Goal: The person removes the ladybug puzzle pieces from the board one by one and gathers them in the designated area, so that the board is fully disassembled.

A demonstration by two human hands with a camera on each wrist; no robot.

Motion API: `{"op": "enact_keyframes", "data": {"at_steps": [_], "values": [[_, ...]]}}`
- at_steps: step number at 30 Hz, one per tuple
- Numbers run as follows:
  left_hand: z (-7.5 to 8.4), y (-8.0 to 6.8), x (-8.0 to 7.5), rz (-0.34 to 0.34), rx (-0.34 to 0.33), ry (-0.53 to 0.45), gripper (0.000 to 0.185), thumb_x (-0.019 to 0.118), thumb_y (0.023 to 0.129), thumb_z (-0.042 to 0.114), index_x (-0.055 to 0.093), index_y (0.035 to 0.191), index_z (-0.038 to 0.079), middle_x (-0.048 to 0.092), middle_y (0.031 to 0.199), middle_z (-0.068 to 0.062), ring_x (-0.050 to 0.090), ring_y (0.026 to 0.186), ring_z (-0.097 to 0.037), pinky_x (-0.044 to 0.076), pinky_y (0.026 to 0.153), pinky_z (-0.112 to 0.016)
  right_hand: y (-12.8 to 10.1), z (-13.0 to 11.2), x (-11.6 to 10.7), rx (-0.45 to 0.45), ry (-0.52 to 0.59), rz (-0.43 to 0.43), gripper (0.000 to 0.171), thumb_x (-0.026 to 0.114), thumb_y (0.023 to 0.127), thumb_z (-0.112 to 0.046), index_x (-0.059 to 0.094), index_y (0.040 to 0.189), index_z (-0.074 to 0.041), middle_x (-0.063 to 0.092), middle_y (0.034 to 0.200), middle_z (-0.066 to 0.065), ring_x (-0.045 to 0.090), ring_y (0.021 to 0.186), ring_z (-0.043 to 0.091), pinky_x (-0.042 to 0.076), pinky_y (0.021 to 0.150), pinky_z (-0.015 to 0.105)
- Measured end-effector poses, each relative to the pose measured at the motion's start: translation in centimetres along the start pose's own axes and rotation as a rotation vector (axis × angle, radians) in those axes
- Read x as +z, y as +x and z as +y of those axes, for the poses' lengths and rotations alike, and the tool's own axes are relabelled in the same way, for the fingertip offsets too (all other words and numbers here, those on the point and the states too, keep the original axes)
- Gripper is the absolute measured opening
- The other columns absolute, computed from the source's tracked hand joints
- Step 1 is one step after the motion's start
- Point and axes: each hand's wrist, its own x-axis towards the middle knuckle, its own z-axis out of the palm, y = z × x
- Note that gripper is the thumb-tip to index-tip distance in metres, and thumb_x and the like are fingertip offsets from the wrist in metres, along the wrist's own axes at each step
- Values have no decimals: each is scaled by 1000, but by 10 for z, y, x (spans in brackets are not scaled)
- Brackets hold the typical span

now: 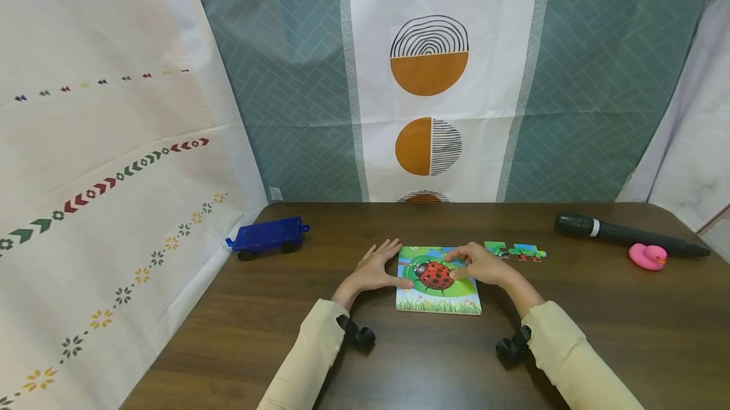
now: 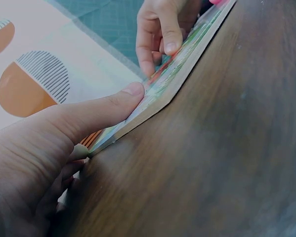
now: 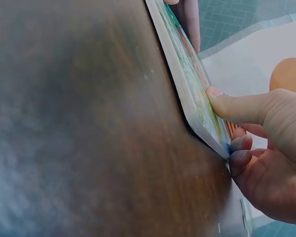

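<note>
A ladybird puzzle is lying flat on a dark wooden table, near the middle, in front of a person in cream sleeves. The left hand is resting at the puzzle's left edge, its fingers spreading straight over the table and its thumb lying on the board. The right hand is sitting on the puzzle's far right part, fingers bending down onto the picture; whether they are pinching a piece cannot be told.

The head view alone is showing the surroundings: loose puzzle pieces just right of the board, a blue toy wagon far left, a black torch and a pink duck far right.

The left wrist view is showing the board's pale side edge, the left thumb pressing against it, and the right hand's fingers curling onto the top. The right wrist view is showing the right thumb lying on the printed face near the board's corner.
</note>
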Motion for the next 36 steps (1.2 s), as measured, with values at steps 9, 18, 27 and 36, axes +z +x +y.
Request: {"op": "enact_keyframes", "data": {"at_steps": [9, 18, 27, 36], "values": [[0, 1, -1, 2, -2, -1, 96, 76, 79, 46, 27, 156, 13, 20, 165, -2, 10, 155, -21, 3, 126, -47, 1, -8, 1, 19, -20, 7, 32, 72, 86, -4, 65, 115, 8, 61, 117, 26, 42, 77, 21, 38, 69, 32], [0, 1, -1, 8, 7, 8, 97, 77, 79, 46, 28, 155, 12, 21, 164, -4, 11, 155, -23, 4, 126, -49, -4, -15, 4, 136, -51, 57, 28, 73, 86, -10, 65, 112, -1, 26, 133, 33, 29, 121, 46, 39, 94, 61], [-1, 1, 0, 3, 12, 0, 97, 77, 79, 44, 27, 155, 12, 20, 164, -6, 11, 155, -24, 4, 126, -49, -6, -13, 6, 82, -72, 84, 26, 75, 84, -9, 67, 107, -1, 36, 131, 30, 33, 122, 45, 39, 97, 64], [-1, 2, 0, -2, 5, 10, 96, 76, 79, 45, 27, 156, 12, 20, 165, -5, 10, 155, -23, 3, 126, -49, -6, -9, 7, 72, -45, 148, 26, 77, 83, -9, 69, 107, -3, 38, 117, 20, 41, 100, 32, 43, 83, 45]]}}
